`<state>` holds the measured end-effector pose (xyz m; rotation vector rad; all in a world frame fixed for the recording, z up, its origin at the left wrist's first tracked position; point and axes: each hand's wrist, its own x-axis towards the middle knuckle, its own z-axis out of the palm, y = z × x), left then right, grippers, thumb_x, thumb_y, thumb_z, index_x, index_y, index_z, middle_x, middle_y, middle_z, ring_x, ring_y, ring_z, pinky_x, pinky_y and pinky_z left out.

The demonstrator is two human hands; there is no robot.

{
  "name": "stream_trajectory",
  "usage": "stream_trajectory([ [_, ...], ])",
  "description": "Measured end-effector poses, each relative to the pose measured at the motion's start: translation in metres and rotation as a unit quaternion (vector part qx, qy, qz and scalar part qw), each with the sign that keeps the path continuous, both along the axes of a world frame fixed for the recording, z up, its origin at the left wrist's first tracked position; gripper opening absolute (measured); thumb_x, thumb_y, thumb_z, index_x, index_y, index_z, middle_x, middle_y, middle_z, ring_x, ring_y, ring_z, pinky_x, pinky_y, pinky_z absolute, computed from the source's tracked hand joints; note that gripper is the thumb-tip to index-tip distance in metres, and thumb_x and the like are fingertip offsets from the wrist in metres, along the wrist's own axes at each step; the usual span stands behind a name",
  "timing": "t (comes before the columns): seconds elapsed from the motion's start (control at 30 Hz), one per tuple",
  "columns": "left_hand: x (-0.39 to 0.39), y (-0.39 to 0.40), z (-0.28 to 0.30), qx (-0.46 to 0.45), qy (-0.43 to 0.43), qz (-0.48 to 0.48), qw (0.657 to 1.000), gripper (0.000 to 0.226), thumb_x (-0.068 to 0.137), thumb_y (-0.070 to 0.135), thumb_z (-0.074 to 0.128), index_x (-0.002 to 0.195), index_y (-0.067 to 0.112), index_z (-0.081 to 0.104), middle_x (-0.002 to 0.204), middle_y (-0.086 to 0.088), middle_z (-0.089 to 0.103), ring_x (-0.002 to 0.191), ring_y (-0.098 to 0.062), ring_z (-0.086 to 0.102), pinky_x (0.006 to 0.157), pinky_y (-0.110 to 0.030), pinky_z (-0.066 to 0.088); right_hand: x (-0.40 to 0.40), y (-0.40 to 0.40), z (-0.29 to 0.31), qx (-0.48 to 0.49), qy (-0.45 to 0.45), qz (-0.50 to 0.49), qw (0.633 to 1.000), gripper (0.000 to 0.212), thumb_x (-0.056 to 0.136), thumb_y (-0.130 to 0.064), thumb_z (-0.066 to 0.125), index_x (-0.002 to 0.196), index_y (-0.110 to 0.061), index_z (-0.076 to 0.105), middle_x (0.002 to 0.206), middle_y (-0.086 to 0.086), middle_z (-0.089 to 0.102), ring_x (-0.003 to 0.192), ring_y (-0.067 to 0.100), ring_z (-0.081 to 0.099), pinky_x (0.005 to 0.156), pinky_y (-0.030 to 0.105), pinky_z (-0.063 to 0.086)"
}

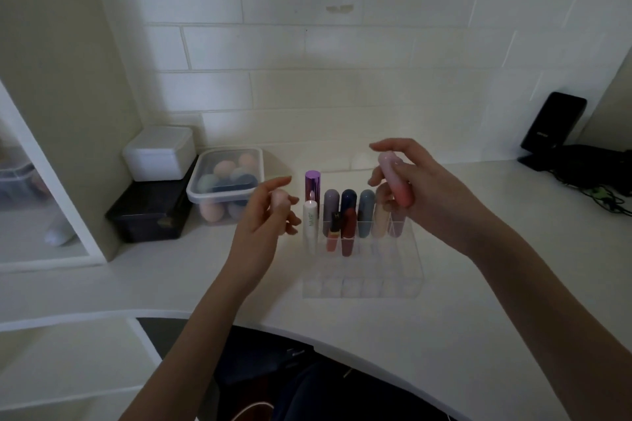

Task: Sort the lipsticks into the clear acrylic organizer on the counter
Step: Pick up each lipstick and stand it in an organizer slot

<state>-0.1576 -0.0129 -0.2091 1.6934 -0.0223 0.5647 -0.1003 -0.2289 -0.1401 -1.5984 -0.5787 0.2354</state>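
We record a pale bench (478, 284) against a white tiled wall (307, 44). At far left sit a black box (150, 212) topped by a white box (159, 152), then a clear tub of makeup sponges (225, 181). Our left hand (265, 219) hovers loosely curled, seemingly around a pale tube; we cannot tell for sure. The clear acrylic organizer (403, 270) stands centre, its rear compartments holding upright lipsticks (349, 215). Our right hand (410, 188) grips a pink lipstick (396, 181) above it. A black device (554, 120) stands far right.
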Motion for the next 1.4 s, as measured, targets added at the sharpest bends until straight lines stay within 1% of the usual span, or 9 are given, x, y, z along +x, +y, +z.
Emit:
stream_trajectory([
  [0.3,0.000,-0.016,0.009,-0.017,-0.062,0.051,0.997,0.023,0.091,0.017,0.057,0.109,0.019,0.044,0.085,-0.004,0.066,0.062,-0.005,0.060,0.047,-0.015,0.045,-0.005,-0.003,-0.001,-0.059,-0.115,-0.070,0.989,0.027,0.089,-0.039,0.057,0.108,-0.021,0.047,0.087,-0.003,0.076,0.079,0.013,0.071,0.075,0.035,0.059],
  [0.4,-0.001,-0.013,0.011,-0.037,-0.055,0.092,0.994,0.027,0.085,0.019,0.065,0.104,0.012,0.046,0.085,-0.002,0.070,0.060,-0.005,0.062,0.048,-0.012,0.043,-0.003,-0.009,-0.001,-0.112,-0.201,-0.130,0.964,0.022,0.082,-0.037,0.068,0.091,-0.019,0.059,0.078,-0.003,0.073,0.070,0.003,0.068,0.065,0.014,0.051],
  [0.5,-0.002,-0.009,0.011,-0.032,-0.053,0.102,0.993,0.023,0.087,0.024,0.062,0.100,0.010,0.049,0.084,0.000,0.072,0.056,-0.007,0.061,0.048,-0.013,0.041,-0.003,-0.017,0.001,-0.217,-0.282,-0.111,0.928,0.012,0.082,-0.028,0.069,0.093,-0.032,0.069,0.097,-0.010,0.062,0.089,-0.004,0.057,0.073,0.002,0.041],
  [0.6,-0.005,-0.008,0.012,-0.027,-0.060,0.103,0.992,0.020,0.087,0.021,0.063,0.102,0.012,0.054,0.087,0.000,0.070,0.062,-0.007,0.064,0.046,-0.018,0.044,-0.009,-0.017,-0.001,-0.294,-0.284,-0.022,0.912,0.027,0.090,-0.019,0.056,0.114,-0.028,0.065,0.101,-0.008,0.052,0.091,0.008,0.057,0.080,0.021,0.052],
  [0.67,-0.008,-0.009,0.013,-0.035,-0.078,0.095,0.992,0.019,0.086,0.014,0.064,0.103,0.011,0.057,0.091,-0.002,0.068,0.071,-0.009,0.065,0.046,-0.021,0.049,-0.015,-0.013,-0.004,-0.295,-0.295,-0.024,0.909,0.031,0.090,-0.018,0.056,0.119,-0.028,0.058,0.099,-0.010,0.058,0.082,0.006,0.059,0.077,0.026,0.054],
  [0.87,-0.013,-0.011,0.012,-0.081,-0.055,0.053,0.994,0.022,0.091,0.012,0.058,0.112,0.015,0.057,0.108,0.003,0.061,0.086,-0.007,0.064,0.066,-0.019,0.054,-0.018,-0.012,-0.005,-0.272,-0.299,-0.079,0.911,0.018,0.075,-0.027,0.076,0.080,-0.026,0.059,0.073,-0.012,0.064,0.066,0.002,0.060,0.061,0.014,0.046],
  [1.03,-0.016,-0.012,0.010,-0.071,-0.050,0.047,0.995,0.026,0.091,0.008,0.056,0.114,0.018,0.058,0.113,0.000,0.062,0.091,-0.007,0.066,0.072,-0.021,0.055,-0.016,-0.006,-0.013,-0.291,-0.346,-0.081,0.888,0.026,0.079,-0.007,0.071,0.104,-0.017,0.071,0.095,-0.008,0.049,0.073,0.000,0.054,0.072,0.008,0.045],
  [1.23,-0.019,-0.018,0.017,-0.068,-0.070,0.047,0.994,0.023,0.083,0.006,0.067,0.100,0.021,0.060,0.104,0.001,0.066,0.088,-0.023,0.066,0.056,-0.020,0.051,-0.018,0.001,-0.011,-0.289,-0.364,-0.097,0.880,0.031,0.078,-0.010,0.072,0.099,-0.024,0.054,0.089,-0.008,0.054,0.077,0.002,0.055,0.066,0.013,0.045],
  [1.4,-0.023,-0.024,0.021,-0.053,-0.077,0.052,0.994,0.029,0.079,0.002,0.068,0.090,0.026,0.057,0.092,0.012,0.068,0.076,-0.015,0.064,0.046,-0.017,0.044,-0.015,0.000,-0.013,-0.297,-0.372,-0.097,0.874,0.014,0.078,-0.007,0.071,0.087,-0.014,0.063,0.086,-0.009,0.055,0.074,0.007,0.055,0.069,0.019,0.045],
])
